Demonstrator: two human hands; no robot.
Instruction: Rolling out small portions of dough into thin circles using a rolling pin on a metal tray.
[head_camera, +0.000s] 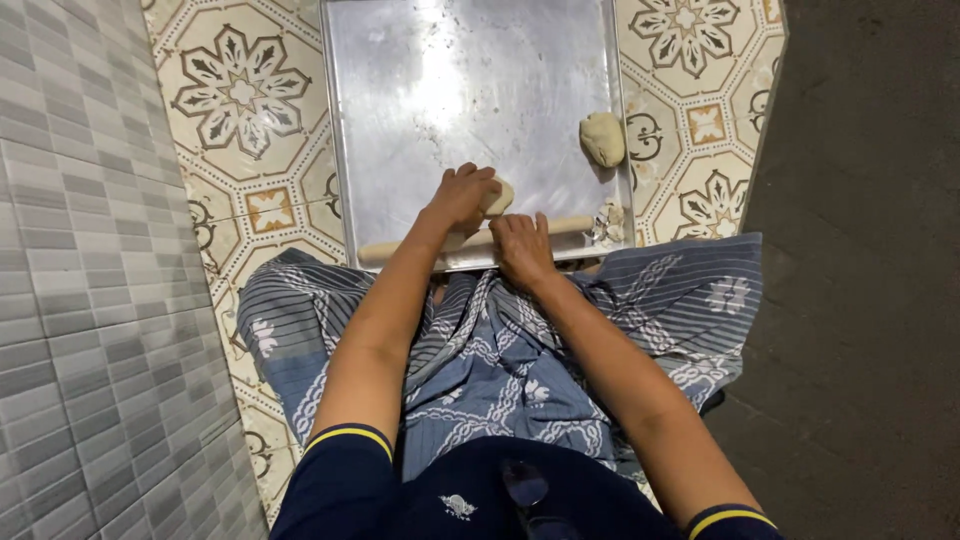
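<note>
A large metal tray (420, 60) lies on the patterned tile floor in front of my knees. My left hand (458, 195) is closed over a small piece of dough (499, 194) near the tray's front edge. My right hand (522, 248) rests just beside it on a wooden rolling pin (400, 247) that lies across the tray's near edge. A bigger lump of dough (602, 138) sits apart at the tray's right side. Small dough scraps (606, 222) lie at the front right corner.
A grey tiled wall (70, 300) runs along the left. Ornate floor tiles (240, 95) surround the tray, and dark rough ground (870, 250) lies to the right. A blue patterned cloth (500, 370) covers my lap.
</note>
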